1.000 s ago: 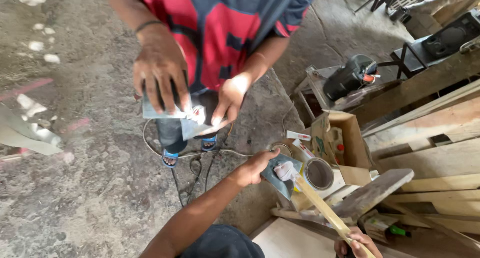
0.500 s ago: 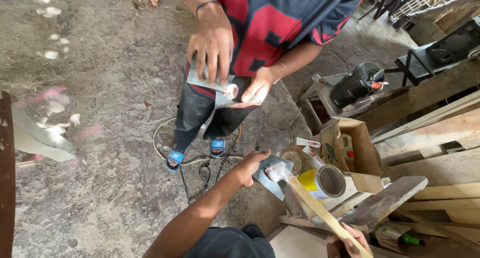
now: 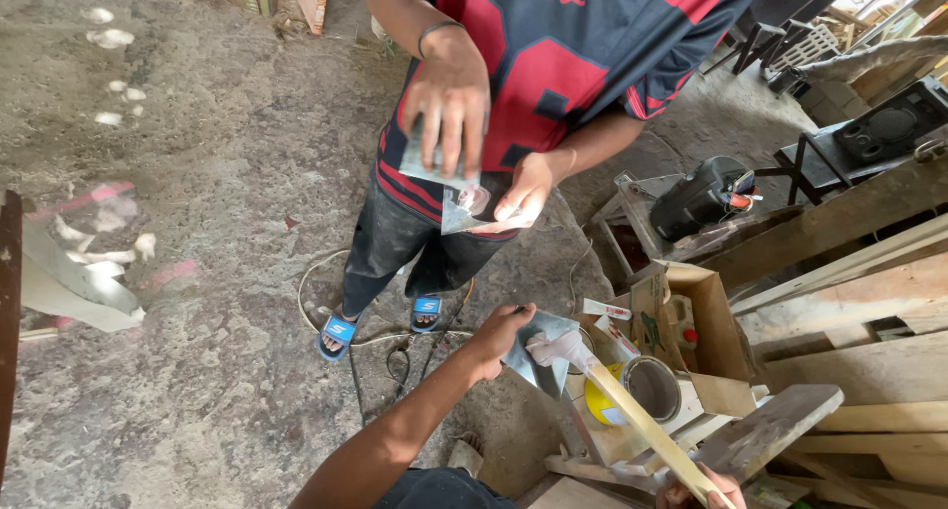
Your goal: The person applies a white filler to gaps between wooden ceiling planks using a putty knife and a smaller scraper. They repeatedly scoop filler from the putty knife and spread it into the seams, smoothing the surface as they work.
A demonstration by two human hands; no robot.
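Note:
My left hand holds a small grey metal scraper plate by its edge, low in the middle of the view. My right hand, partly cut off at the bottom edge, grips a long flat wooden stick. The stick's tip carries a lump of white putty that rests on the plate. Just right of the plate stands an open yellow can. Facing me is a person in a red and navy jersey, whose hands hold two metal plates smeared with putty.
A cardboard box with small items stands beside the can. A black power tool sits on a low bench behind it. Wooden planks fill the right side. A cable loops over the rough concrete floor by the person's blue sandals.
The view has swung, so the standing person now sits higher and more central. My hands keep the stick's putty tip on the plate; the other person's hands stay on their plates.

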